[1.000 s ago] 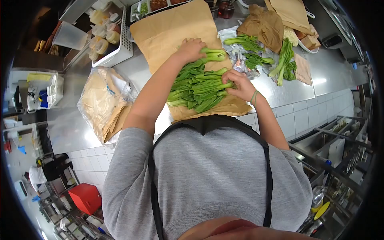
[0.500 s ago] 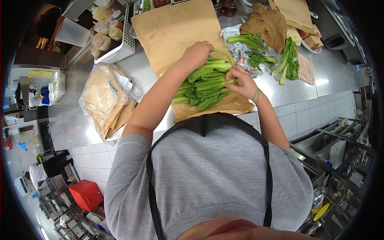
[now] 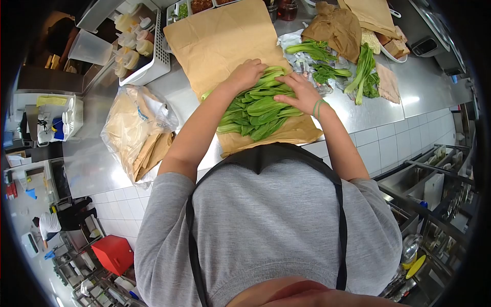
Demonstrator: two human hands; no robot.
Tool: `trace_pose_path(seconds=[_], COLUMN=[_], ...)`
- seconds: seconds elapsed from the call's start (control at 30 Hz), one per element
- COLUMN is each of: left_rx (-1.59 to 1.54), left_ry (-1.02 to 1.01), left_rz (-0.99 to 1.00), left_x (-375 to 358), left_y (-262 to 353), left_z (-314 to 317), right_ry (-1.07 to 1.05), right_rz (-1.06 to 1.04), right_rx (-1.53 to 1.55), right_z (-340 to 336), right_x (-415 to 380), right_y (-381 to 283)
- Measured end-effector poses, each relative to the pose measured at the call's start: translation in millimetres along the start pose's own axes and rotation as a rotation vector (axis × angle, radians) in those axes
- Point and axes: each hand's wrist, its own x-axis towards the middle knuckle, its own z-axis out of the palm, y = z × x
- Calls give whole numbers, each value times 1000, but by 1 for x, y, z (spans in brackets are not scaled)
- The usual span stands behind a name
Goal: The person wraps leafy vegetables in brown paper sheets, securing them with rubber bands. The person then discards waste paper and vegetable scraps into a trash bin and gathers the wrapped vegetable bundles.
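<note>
A pile of leafy greens (image 3: 261, 110) lies on a sheet of brown paper (image 3: 220, 43) spread over the steel counter. My left hand (image 3: 246, 75) rests at the upper left of the pile, its fingers bent over the stems. On the right side, my right hand (image 3: 299, 93) touches the greens with fingers apart, thumb and fingertips pointing left. A green band circles my right wrist. More loose greens (image 3: 365, 74) lie to the right, some on crumpled plastic, apart from both hands.
A clear bag of folded brown paper (image 3: 130, 125) sits at left, below a white basket of squeeze bottles (image 3: 158, 64). Crumpled brown paper (image 3: 335, 30) and a white tray (image 3: 396, 56) stand at upper right. A co-worker (image 3: 51, 222) is far left.
My right hand has moved up and left over the greens, its fingers more spread. My left hand has shifted slightly left and down. The whole view has shifted slightly.
</note>
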Motion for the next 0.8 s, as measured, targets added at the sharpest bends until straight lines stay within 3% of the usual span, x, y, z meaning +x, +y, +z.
trace_pose_path(seconds=[0.03,0.1,0.2,0.27,0.3,0.37,0.43,0.57,0.63,0.67,0.73,0.77,0.8], left_rx=[0,-454,-180,-29,127,110,94,10,-175,-171,-476,-475,-1146], left_ry=[0,48,-118,-181,-241,-241,-200,-122,-138,-132,-98,-97,-240], left_rz=[-5,22,-7,9,26,34,66,81,91,86,173,172,-114], left_x=[-3,-9,-23,-42,-47,-53,-52,-50,-51,-53,-60,-65,-73], left_y=[-2,-4,33,48,50,40,35,26,24,24,31,36,45], left_z=[0,1,-24,-25,-26,-17,-11,-3,-6,-7,-5,-5,-9], right_ry=[29,58,105,200,140,74,-398,-300,-175,-1,85,133,135], right_rz=[-28,-56,15,-79,-105,-131,-139,-193,-320,-325,-270,-270,-272], right_rx=[-37,-76,-96,37,61,91,-27,-265,-162,-169,-184,-195,-195], right_z=[2,6,8,-5,-20,-47,-63,-40,-35,-37,-44,-45,-40], right_x=[-2,-4,-12,-20,-28,-51,-70,-80,-65,-56,-32,-20,-10], right_y=[-1,-3,-8,-11,-18,-42,-61,-48,-45,-47,-42,-36,-28])
